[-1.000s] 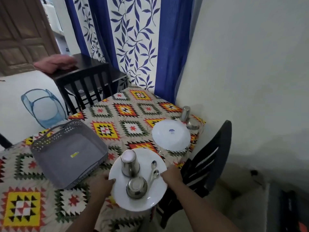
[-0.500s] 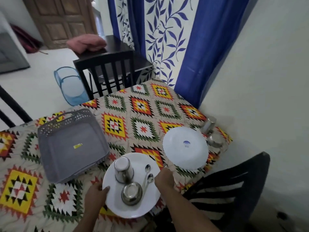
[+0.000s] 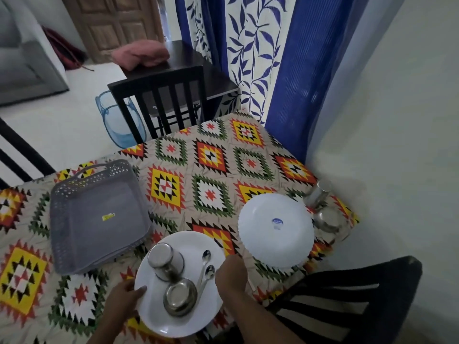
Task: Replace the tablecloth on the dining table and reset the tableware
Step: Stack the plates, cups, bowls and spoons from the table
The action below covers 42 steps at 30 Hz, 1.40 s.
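Item: round white plate (image 3: 159, 311), held by both hands, left hand (image 3: 124, 297) & right hand (image 3: 231, 271) gripping opp. rims, over near table edge.
Risk: inverted steel tumbler (image 3: 165, 260), small steel bowl (image 3: 180, 295), two spoons (image 3: 206, 268) ride loose; any tilt slides them off, I judge.
Nearby: grey perforated plastic basket (image 3: 96, 214) just left of my grip; upturned white plate (image 3: 275, 229) right; black chair back (image 3: 347, 294) crowds my right arm.

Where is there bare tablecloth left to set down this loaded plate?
The widest free patch of tablecloth runs from the grey basket to the upturned white plate, back to the far chair. It is crowded near the wall, where a steel tumbler and bowl sit.
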Tool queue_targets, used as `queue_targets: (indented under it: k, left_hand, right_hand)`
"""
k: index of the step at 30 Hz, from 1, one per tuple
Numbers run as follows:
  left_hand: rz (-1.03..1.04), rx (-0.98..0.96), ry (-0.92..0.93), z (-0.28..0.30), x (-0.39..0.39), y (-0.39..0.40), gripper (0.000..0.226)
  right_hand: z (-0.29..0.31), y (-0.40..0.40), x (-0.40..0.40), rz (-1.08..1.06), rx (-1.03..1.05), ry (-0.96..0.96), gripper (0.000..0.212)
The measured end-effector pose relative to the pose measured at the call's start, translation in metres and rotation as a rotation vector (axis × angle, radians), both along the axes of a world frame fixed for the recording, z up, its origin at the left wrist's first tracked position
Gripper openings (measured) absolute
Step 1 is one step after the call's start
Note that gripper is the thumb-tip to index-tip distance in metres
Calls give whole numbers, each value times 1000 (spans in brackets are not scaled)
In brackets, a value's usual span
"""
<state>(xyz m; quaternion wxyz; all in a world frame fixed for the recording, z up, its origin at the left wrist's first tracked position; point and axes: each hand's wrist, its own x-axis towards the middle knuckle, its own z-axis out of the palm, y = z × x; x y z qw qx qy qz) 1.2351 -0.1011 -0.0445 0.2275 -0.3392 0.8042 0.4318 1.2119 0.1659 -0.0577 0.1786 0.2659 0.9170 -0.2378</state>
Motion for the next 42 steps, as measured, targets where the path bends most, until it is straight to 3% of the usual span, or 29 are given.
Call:
queue_targets:
  k: [6, 10, 14, 19, 21, 23, 27, 30, 32, 35, 39, 42]
  left_hand:
    - [9, 43, -48, 7, -7, 5, 30]
    - [38, 72, -60, 6, -10, 7, 21]
    - [62, 75, -119, 7, -14, 6, 26]
    - [40, 84, -133, 10, -15, 6, 23]
    - [28, 87, -133, 11, -12, 6, 22]
    - [20, 85, -115, 11, -10, 7, 20]
    - [-20, 44, -67, 11, -7, 6, 18]
    - [-139, -34, -29, 4, -4, 0, 19]
    - [-250, -108, -12, -1, -4, -4, 22]
    - [-366, -146, -41, 3, -13, -6, 25]
    - [-314, -19, -154, -11, -31, -24, 34]
    - [-321, 22, -169, -24, -38, -32, 28]
  right_hand:
    - [-10, 9, -3, 26, -67, 32, 24]
    - [-13, 6, 5, 38, -83, 88, 22]
    - [-8, 7, 14, 36, -131, 156, 17]
    - [-9, 29, 26, 178, 55, 376, 22]
    - [-9, 42, 25, 147, 137, 441, 13]
    - [-6, 53, 20, 107, 163, 364, 6]
    - [-14, 63, 17, 289, 162, 212, 35]
    - [-18, 67, 16, 330, 183, 219, 23]
    - [-13, 69, 15, 235, 62, 176, 8]
    - [2, 71, 15, -54, -191, 201, 18]
    - [30, 42, 23, -349, -622, 227, 14]
    - [33, 11, 31, -411, -707, 143, 20]
